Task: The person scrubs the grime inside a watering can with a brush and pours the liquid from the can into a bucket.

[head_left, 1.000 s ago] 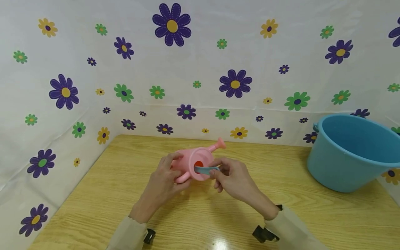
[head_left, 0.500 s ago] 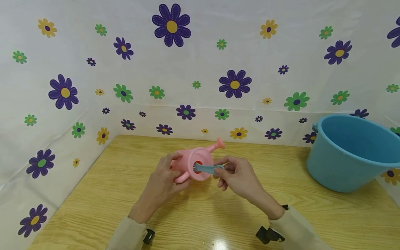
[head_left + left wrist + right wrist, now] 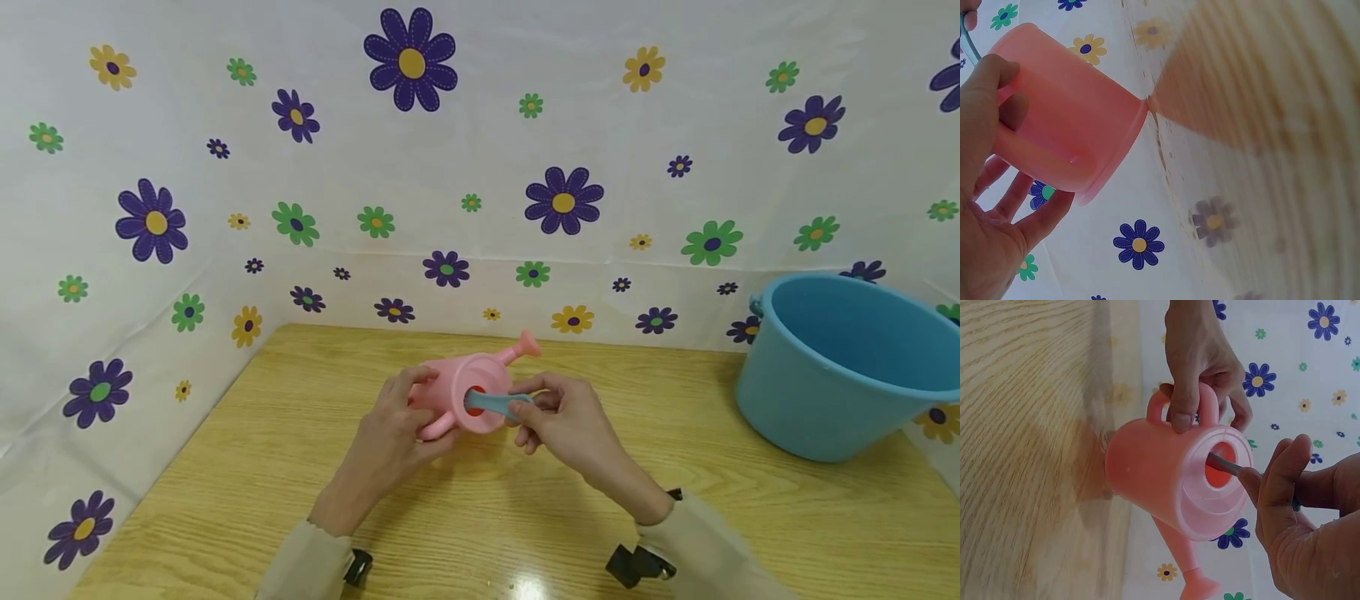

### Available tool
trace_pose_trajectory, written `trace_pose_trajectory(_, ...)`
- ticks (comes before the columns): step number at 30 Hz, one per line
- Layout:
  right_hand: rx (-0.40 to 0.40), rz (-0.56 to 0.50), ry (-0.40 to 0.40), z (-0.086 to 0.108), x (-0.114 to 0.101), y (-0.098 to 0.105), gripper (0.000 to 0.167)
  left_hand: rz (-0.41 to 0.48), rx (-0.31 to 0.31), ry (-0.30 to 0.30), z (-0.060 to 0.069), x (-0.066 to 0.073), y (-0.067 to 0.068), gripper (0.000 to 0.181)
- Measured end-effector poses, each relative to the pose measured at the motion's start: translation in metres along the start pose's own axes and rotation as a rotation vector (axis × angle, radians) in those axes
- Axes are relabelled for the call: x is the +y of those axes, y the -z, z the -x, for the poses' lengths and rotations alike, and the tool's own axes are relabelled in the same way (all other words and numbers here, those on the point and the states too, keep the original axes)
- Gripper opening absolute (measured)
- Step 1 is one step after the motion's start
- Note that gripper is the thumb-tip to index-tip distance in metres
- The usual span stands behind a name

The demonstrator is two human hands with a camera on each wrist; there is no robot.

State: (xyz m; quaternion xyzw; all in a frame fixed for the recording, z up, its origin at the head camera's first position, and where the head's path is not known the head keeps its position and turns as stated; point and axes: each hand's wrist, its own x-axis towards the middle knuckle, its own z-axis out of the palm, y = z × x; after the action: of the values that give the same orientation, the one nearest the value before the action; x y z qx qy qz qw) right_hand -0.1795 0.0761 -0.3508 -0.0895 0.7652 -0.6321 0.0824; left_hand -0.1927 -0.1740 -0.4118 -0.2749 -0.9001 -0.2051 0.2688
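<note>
The left hand point(image 3: 393, 425) grips the watering can point(image 3: 457, 377); the right hand point(image 3: 570, 425) pinches the utensil point(image 3: 496, 403), best moved gently through the opening point(image 3: 1221, 478) between them.

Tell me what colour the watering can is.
The watering can is pink, best seen in the right wrist view.
</note>
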Motion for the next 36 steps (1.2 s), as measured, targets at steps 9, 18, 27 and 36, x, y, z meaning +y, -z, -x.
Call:
trace_pose_trajectory(9,-0.020,-0.033,-0.013,-0.006,0.004,-0.009,0.019,0.009,0.007,-0.008,0.000,0.000,0.000,0.021)
trace_pose_trajectory(18,-0.004,-0.038,-0.018,-0.011,0.006,-0.015,0.018,0.013,0.005,-0.009,0.000,0.002,0.000,0.022)
trace_pose_trajectory(27,-0.004,-0.081,-0.021,-0.014,0.009,-0.021,0.020,0.001,0.001,-0.014,0.000,0.000,0.000,0.023)
trace_pose_trajectory(36,-0.009,-0.103,-0.018,-0.016,0.010,-0.024,0.021,-0.016,-0.009,0.004,0.000,0.000,0.000,0.022)
